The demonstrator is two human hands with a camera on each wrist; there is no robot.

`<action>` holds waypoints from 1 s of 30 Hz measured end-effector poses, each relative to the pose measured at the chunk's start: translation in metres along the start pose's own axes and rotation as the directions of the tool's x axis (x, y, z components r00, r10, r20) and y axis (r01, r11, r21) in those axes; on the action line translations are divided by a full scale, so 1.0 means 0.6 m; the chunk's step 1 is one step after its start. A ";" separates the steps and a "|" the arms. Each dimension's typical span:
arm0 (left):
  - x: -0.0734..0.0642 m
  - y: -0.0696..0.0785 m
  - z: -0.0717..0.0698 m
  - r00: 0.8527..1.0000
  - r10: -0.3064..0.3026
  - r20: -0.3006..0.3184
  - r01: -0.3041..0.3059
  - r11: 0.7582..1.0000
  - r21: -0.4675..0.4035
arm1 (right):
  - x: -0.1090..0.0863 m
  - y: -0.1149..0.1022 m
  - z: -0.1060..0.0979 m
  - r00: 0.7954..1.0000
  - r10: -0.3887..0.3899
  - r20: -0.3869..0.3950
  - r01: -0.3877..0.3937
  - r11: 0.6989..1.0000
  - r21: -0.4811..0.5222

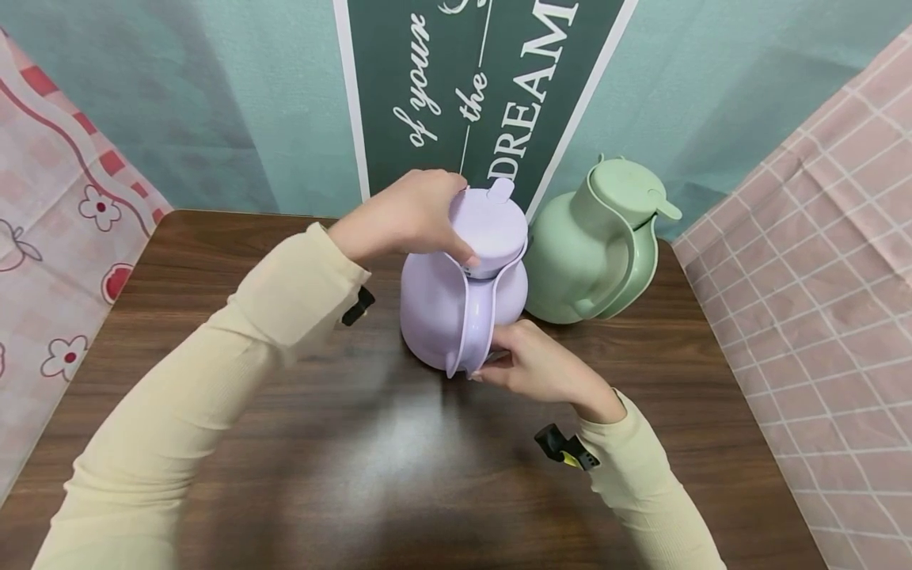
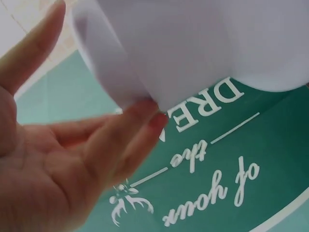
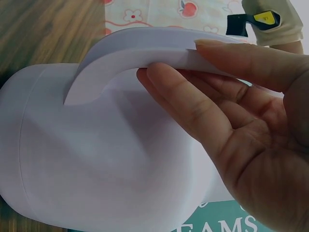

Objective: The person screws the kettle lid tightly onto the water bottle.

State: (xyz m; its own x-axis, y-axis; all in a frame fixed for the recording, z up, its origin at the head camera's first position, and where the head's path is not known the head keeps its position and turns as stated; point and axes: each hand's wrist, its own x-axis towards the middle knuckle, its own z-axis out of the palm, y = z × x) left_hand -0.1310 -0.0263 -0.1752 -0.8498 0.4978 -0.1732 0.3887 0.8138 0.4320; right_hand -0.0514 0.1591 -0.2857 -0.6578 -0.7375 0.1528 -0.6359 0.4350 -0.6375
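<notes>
A lavender thermos jug [image 1: 436, 313] stands upright on the wooden table, its handle facing me. My left hand [image 1: 416, 210] spans the round lid [image 1: 492, 226] at its top, thumb on the near rim and fingers round the far left side. In the left wrist view, fingertips [image 2: 145, 113] touch the edge of the lid. Low on the jug, my right hand [image 1: 530, 360] holds the handle [image 1: 477, 328]. The right wrist view shows fingers inside the handle loop and the thumb laid over its outer side.
Just right of it stands a similar green thermos jug [image 1: 570, 253], close beside the lavender one. A dark green panel with white lettering [image 1: 435, 87] hangs behind, against a teal cloth. Patterned cloth [image 1: 64, 277] borders the left side, pink checked cloth [image 1: 805, 301] the right.
</notes>
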 end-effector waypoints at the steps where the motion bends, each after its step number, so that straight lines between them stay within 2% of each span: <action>1: -0.001 0.002 0.003 1.000 -0.007 -0.017 0.007 1.000 0.004 | 0.000 0.000 0.000 1.000 0.002 0.003 -0.002 1.000 0.004; 5: -0.003 0.011 0.013 0.997 -0.050 -0.067 0.051 0.999 0.018 | 0.001 0.000 0.000 1.000 0.005 0.013 -0.006 1.000 0.021; 10: -0.002 0.014 0.016 0.994 -0.078 -0.077 0.081 0.996 0.033 | 0.001 -0.001 0.000 1.000 0.018 0.015 -0.019 0.999 0.039; 17: 0.002 0.008 0.014 0.997 -0.042 -0.070 0.045 0.998 0.035 | 0.001 -0.002 0.000 0.999 0.030 0.019 -0.031 0.999 0.038; 23: 0.003 0.003 0.008 0.998 -0.026 -0.059 0.025 1.000 -0.016 | 0.001 -0.003 -0.002 0.999 0.034 0.017 -0.035 0.999 0.023; 30: 0.011 -0.005 -0.005 1.000 -0.012 0.008 0.012 0.999 -0.038 | 0.002 -0.002 -0.003 1.000 0.026 0.013 -0.027 0.999 0.030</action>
State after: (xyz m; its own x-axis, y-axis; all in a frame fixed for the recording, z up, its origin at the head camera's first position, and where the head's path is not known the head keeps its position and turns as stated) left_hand -0.1387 -0.0264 -0.1753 -0.8514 0.4907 -0.1851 0.3647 0.8076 0.4634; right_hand -0.0521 0.1585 -0.2836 -0.6690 -0.7324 0.1264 -0.6057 0.4386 -0.6639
